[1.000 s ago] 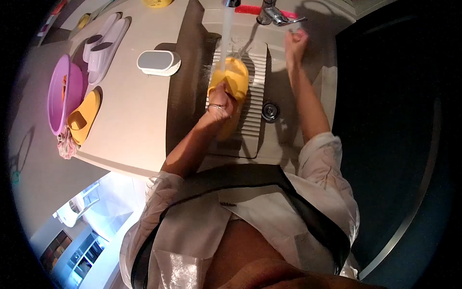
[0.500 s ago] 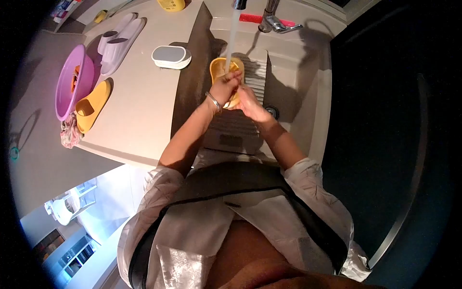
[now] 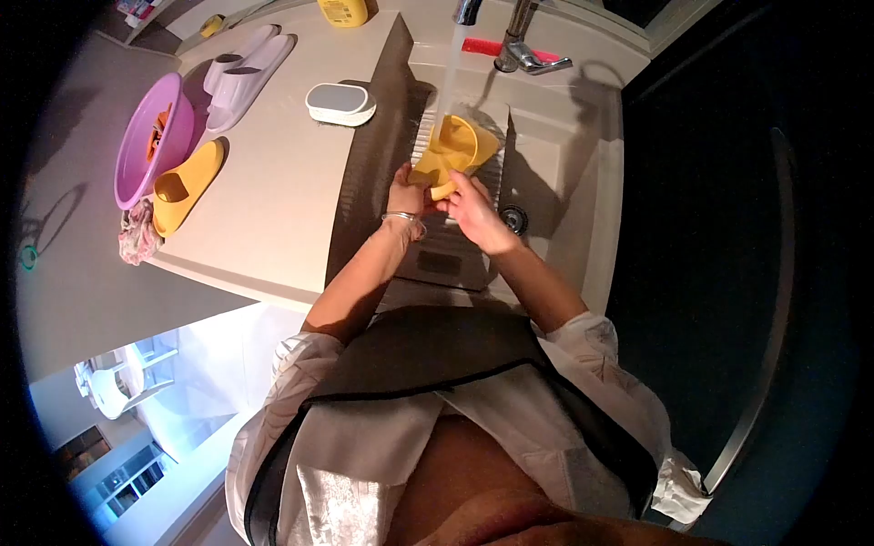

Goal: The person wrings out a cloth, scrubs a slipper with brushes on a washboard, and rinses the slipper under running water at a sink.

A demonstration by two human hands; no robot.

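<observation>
While purple tub sits far left, yellow slipper lies beside it, then brush on counter. Left hand grips other slipper over washboard in sink, under running water. Right hand grips its near end too.

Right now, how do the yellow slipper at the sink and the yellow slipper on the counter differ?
Handling: the sink slipper is held by the left hand and right hand; the counter slipper is untouched.
Water: the sink slipper is at the running stream; the counter slipper is away from it.
Place: the sink slipper is over the ribbed board; the counter slipper lies beside the purple basin.
Shared: both yellow.
</observation>
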